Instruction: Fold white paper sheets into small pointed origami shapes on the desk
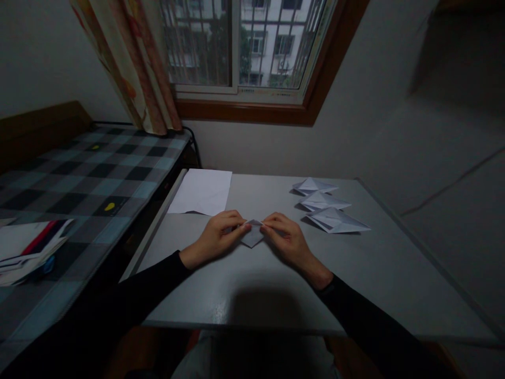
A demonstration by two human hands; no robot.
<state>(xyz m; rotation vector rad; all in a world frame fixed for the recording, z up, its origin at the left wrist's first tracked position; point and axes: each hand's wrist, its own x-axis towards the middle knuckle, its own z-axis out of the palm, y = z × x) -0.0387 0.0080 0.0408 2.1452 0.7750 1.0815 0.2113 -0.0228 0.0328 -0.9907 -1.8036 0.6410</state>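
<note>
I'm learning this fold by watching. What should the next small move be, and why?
I'd probably draw the left hand and right hand gently apart: they pinch opposite sides of the small folded paper, which looks compact, while the three folded pieces to the right spread into long points.

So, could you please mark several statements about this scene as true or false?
The bare left hand and bare right hand hold one small folded white paper piece. True.
Three folded white paper shapes lie left of the hands. False: they lie to the right.
Flat white rectangular paper lies on the far left part of the pale desk. True.
The dark checked bed cover is right of the desk. False: it is to the left.
</note>
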